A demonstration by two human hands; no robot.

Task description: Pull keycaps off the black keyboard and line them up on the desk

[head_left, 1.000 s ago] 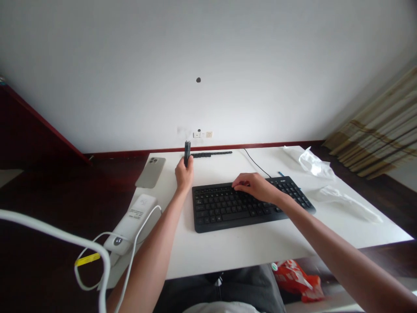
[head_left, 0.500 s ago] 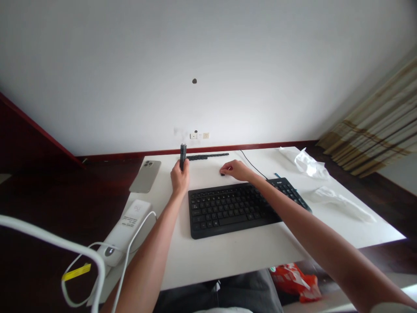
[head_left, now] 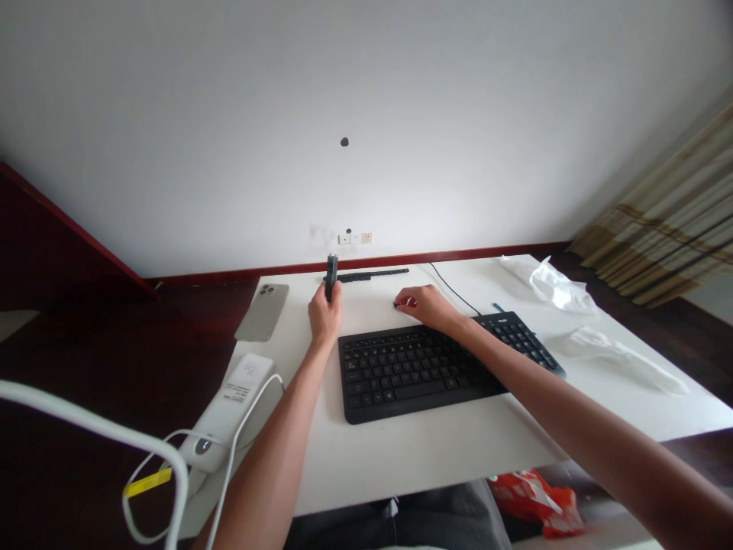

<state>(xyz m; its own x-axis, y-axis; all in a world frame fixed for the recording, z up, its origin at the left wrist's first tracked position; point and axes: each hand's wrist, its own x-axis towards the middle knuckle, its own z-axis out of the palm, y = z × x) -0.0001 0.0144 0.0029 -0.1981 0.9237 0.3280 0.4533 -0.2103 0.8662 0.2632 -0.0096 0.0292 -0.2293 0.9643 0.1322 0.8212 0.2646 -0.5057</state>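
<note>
My left hand [head_left: 325,312] is wrapped round a slim dark grey tool [head_left: 331,276] held upright, with small points at its top; its kind cannot be made out. Between the fingertips of my right hand [head_left: 427,304] is a small black piece [head_left: 395,305], perhaps a keycap, just above or on the table beyond the keyboard. The black keyboard [head_left: 421,389] lies in front of me, its right part partly covered by my right forearm. Along the far table edge runs a row of small black pieces [head_left: 372,275] that look like keycaps, close behind my left hand.
On the left of the white table [head_left: 447,451] lie a phone [head_left: 262,313] and a white power strip [head_left: 234,405] with a white cable. White plastic wrapping [head_left: 553,286] lies at the right. A blue stick [head_left: 498,308] pokes out behind the keyboard. Below hangs a red bag [head_left: 535,496].
The view has shifted slightly, so everything sits a little further right. Both hands keep their hold; my right hand's fingers have turned slightly around the small black piece.
</note>
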